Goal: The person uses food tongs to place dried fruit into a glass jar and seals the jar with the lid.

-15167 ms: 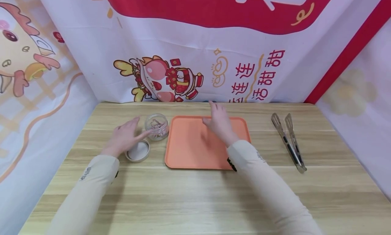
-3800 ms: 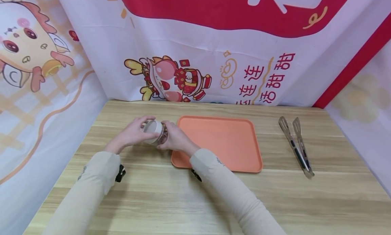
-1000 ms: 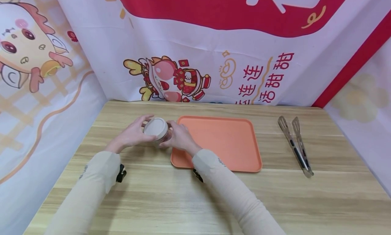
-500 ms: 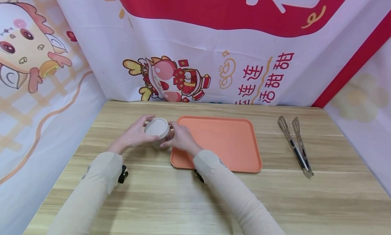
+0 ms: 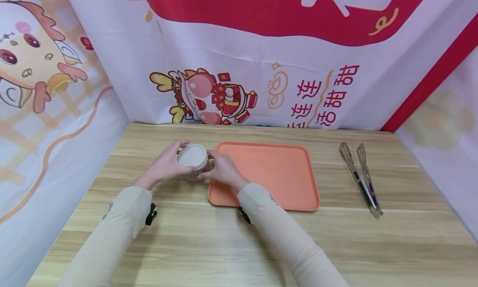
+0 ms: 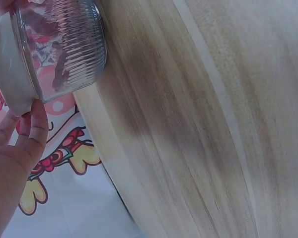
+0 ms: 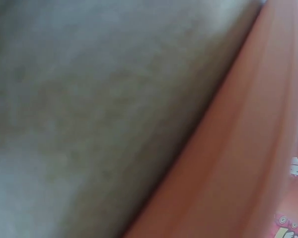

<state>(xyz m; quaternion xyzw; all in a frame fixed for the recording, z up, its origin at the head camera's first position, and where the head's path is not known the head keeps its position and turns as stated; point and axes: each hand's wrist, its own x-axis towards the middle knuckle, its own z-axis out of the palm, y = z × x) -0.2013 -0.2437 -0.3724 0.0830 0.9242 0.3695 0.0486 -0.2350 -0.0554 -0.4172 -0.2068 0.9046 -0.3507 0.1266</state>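
A ribbed clear glass jar (image 6: pixel 74 44) with small dark reddish pieces inside has a whitish round lid (image 5: pixel 192 157) on its mouth. My left hand (image 5: pixel 168 163) holds the lid by its rim, fingers on the far side and thumb on the near side. In the left wrist view the fingertips of that left hand (image 6: pixel 27 134) press against the lid's edge. From the right, my right hand (image 5: pixel 225 171) grips the glass below the lid, its wrist over the tray. The jar's lower part is largely covered by my hands in the head view.
An orange tray (image 5: pixel 272 175) lies just right of the jar, and its edge fills much of the right wrist view. Metal tongs (image 5: pixel 360 181) with black grips lie spread at the table's right. A printed cloth (image 5: pixel 224 42) hangs behind the wooden table (image 5: pixel 209 245).
The lid, lying beside the uncovered jar about 15 seconds ago, is now on it. The jar has gone from tilted to nearly upright. Over the last second both hands barely shift.
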